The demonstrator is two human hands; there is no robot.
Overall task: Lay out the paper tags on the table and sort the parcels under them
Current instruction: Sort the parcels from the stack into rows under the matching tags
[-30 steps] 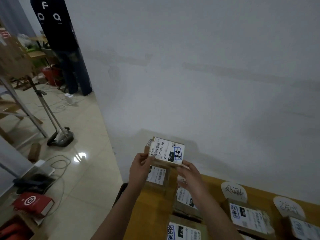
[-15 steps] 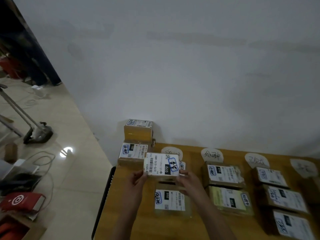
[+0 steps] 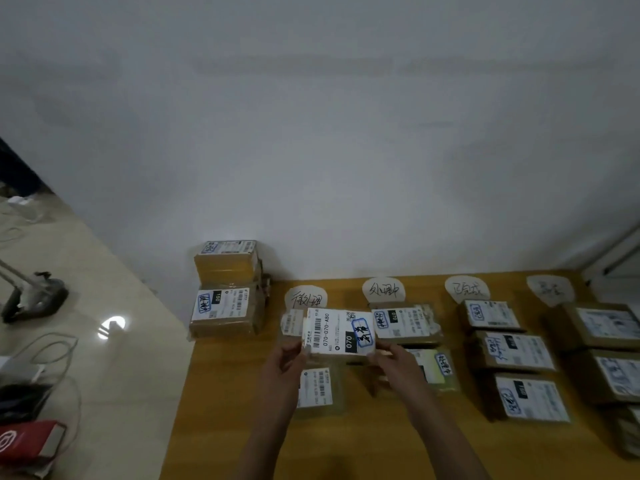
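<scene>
Parcel [image 3: 337, 336] held up over the leftmost column
The left hand [image 3: 282, 367] and right hand [image 3: 398, 367] grip it by its two side edges, fingers curled round them, just in front of the first paper tag [image 3: 304, 296] on the yellow counter [image 3: 225, 393]; three more tags [image 3: 382, 289] line the back edge above columns of parcels [image 3: 491, 315], and a stack of parcels [image 3: 227, 289] stands at the far left corner
</scene>
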